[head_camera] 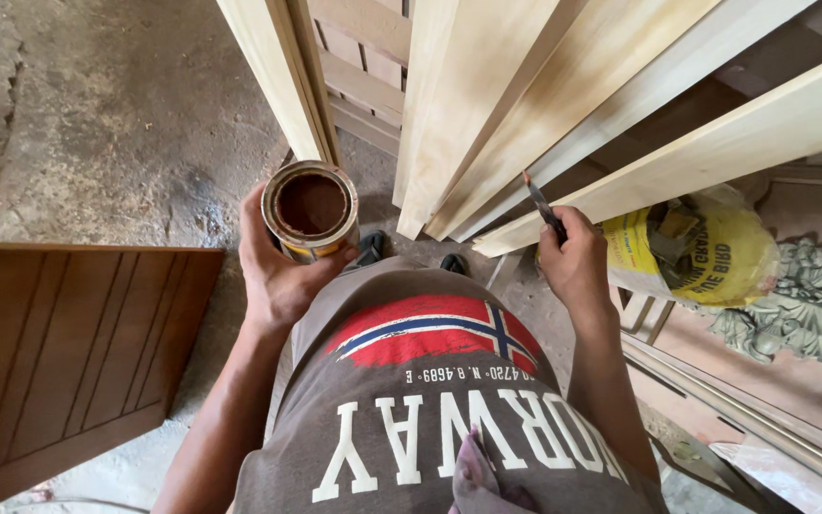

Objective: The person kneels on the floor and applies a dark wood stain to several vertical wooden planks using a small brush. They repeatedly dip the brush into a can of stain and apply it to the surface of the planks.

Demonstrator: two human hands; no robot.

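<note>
floor [97,124]: stained concrete | planks [525,105] leaning | left hand [278,276] fingers wrapped round tin [311,211] | right hand [577,262] fingers pinching brush [544,207]

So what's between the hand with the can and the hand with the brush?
In the head view, the bottom ends of pale wooden planks and the person's shoes lie between the left hand and right hand.
</note>
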